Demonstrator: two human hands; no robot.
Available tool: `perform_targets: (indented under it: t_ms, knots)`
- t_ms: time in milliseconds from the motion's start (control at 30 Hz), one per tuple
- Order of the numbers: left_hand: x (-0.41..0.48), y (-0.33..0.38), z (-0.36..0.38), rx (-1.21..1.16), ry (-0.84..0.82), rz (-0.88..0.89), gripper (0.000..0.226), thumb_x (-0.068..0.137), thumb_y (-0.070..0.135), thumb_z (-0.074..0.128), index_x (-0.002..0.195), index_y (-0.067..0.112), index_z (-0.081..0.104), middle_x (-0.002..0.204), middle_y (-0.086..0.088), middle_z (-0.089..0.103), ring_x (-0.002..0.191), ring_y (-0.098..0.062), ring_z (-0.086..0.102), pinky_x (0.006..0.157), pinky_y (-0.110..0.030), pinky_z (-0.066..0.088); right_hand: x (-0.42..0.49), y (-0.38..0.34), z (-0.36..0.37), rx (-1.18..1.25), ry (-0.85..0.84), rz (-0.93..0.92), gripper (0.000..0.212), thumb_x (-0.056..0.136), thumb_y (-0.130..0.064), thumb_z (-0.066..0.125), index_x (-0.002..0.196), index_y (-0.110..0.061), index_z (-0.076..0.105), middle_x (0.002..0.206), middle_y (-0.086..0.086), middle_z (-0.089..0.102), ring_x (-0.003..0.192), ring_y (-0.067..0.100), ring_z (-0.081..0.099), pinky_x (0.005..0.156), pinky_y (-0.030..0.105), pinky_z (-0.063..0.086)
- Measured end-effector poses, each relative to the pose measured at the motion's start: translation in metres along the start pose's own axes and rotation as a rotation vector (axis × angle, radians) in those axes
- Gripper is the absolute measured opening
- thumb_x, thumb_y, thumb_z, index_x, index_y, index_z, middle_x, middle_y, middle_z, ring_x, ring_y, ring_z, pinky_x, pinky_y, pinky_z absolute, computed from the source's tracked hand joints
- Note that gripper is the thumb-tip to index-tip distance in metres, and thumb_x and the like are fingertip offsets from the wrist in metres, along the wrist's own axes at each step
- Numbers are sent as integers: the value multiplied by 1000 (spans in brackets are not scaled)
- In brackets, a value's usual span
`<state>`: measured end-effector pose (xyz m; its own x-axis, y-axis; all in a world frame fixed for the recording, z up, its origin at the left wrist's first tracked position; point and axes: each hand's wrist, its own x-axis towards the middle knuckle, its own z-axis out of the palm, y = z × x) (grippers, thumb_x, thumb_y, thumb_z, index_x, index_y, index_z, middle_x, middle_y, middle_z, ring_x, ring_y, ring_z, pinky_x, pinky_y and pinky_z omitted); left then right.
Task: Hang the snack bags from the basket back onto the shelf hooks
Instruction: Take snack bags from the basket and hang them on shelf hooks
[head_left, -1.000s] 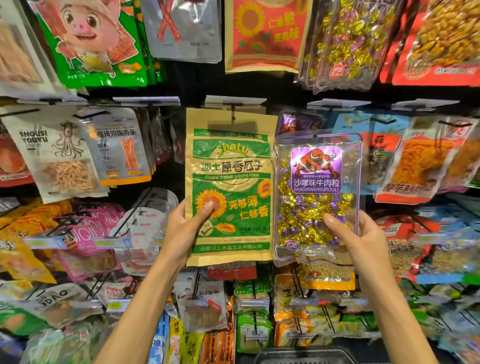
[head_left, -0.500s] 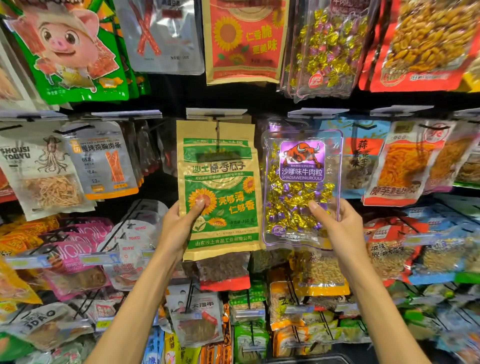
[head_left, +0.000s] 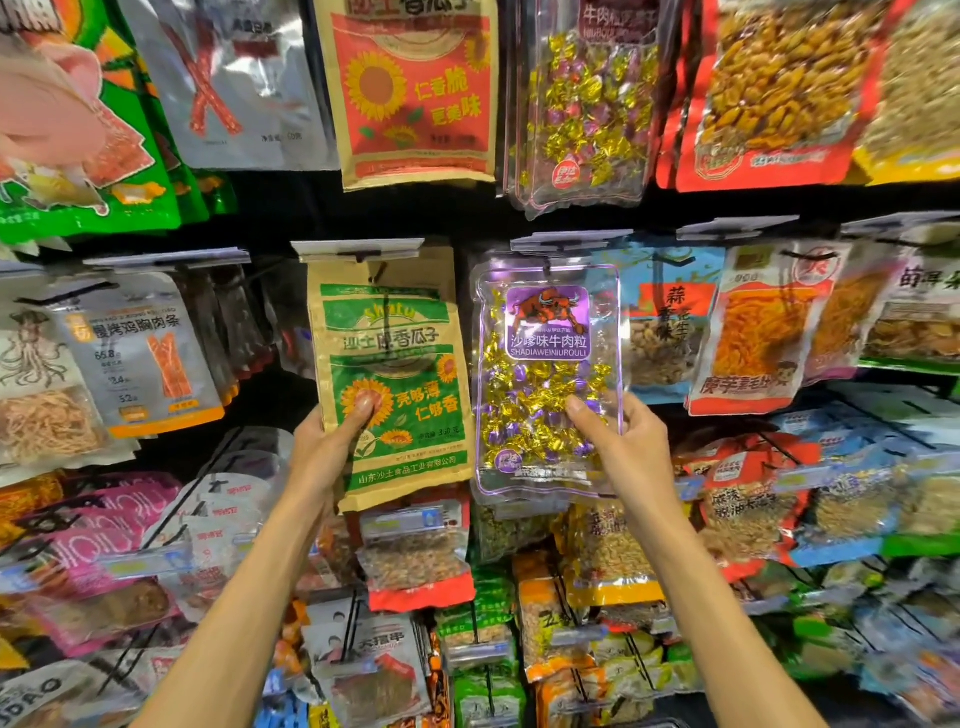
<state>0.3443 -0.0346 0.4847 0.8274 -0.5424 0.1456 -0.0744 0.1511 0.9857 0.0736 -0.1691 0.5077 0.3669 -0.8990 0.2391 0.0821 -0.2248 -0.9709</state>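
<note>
While both arms reach up at the shelf (head_left: 285, 208), the left hand (head_left: 324, 447) has its grip pinched on the lower left corner of the seed bag (head_left: 389, 358), thumb pressed on the printed sunflower, fingers hidden behind; held low like that, I'd judge, so the top edge is left free to meet the hook (head_left: 382, 271); the bag's top sits right at that hook, under the tag strip (head_left: 358, 249), though whether the hole is threaded I cannot tell; the bag is opaque paper, so what is inside is hidden. Just beside it, edges close, the beef bag (head_left: 548, 374) is clear plastic, packed with gold and purple wrapped pieces below its purple label; the right hand (head_left: 631, 449) pinches its lower right side, thumb in front, raising the top to the next hook (head_left: 545, 267); it looks on or nearly on, and the low hold would let it swing square once released.
</note>
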Motion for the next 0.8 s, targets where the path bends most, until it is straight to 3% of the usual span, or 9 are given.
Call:
perform_targets:
  t_ms: [67, 200, 300, 400, 500, 633, 700, 800]
  knots:
    - [0, -2, 2, 16, 4, -5, 30, 89, 33, 70, 115, 18, 65, 99, 10, 71, 74, 9, 67, 59, -10, 47, 4, 2, 0, -16, -9, -23, 22, 85, -44, 73, 96, -42, 54, 102, -24, 60, 103, 6, 62, 89, 37, 51]
    - [-1, -3, 5, 1, 3, -7, 27, 88, 34, 70, 112, 23, 65, 99, 10, 71, 71, 11, 66, 59, -11, 48, 12, 10, 2, -9, -2, -24, 28, 83, -47, 73, 105, -32, 62, 98, -17, 65, 93, 10, 62, 75, 33, 48]
    - [-3, -1, 7, 21, -12, -7, 19, 90, 33, 69, 107, 32, 61, 93, 17, 68, 71, 13, 65, 64, -16, 49, 28, 16, 7, -34, -14, -9, 39, 86, -46, 72, 114, -26, 54, 107, -25, 57, 106, 4, 55, 89, 31, 45]
    - [-1, -3, 7, 55, -23, -3, 18, 89, 35, 69, 103, 39, 59, 96, 20, 66, 83, 8, 62, 74, -24, 49, 46, 18, 14, -77, 3, 8, 57, 82, -54, 71, 127, -22, 58, 119, -17, 63, 112, 10, 59, 100, 39, 48]
    - [0, -4, 6, 69, -34, -7, 25, 90, 35, 68, 112, 33, 59, 100, 16, 66, 88, 2, 61, 74, -26, 49, 64, 26, 18, -140, -6, 7, 73, 68, -73, 66, 123, -25, 62, 116, -10, 69, 107, 13, 64, 95, 47, 52]
    - [2, -6, 2, 119, -26, -34, 31, 89, 38, 69, 117, 27, 63, 102, 11, 69, 91, -5, 64, 77, -30, 52, 77, 36, 18, -189, -42, 31, 71, 80, -64, 66, 136, -21, 53, 124, -10, 62, 111, 12, 60, 96, 40, 50]
    - [1, -5, -1, 166, -20, -46, 26, 89, 40, 68, 112, 29, 63, 102, 11, 69, 92, -6, 65, 75, -28, 52, 78, 44, 16, -264, -66, 60, 59, 87, -60, 62, 128, -18, 55, 117, -7, 62, 102, 13, 59, 90, 38, 49]
    - [-3, -8, -8, 272, 31, -37, 25, 95, 34, 64, 112, 17, 61, 98, 1, 68, 87, -12, 64, 65, -23, 48, 74, 51, 11, -389, -85, 105, 44, 90, -59, 58, 96, -16, 56, 88, 0, 60, 79, 19, 57, 63, 32, 42]
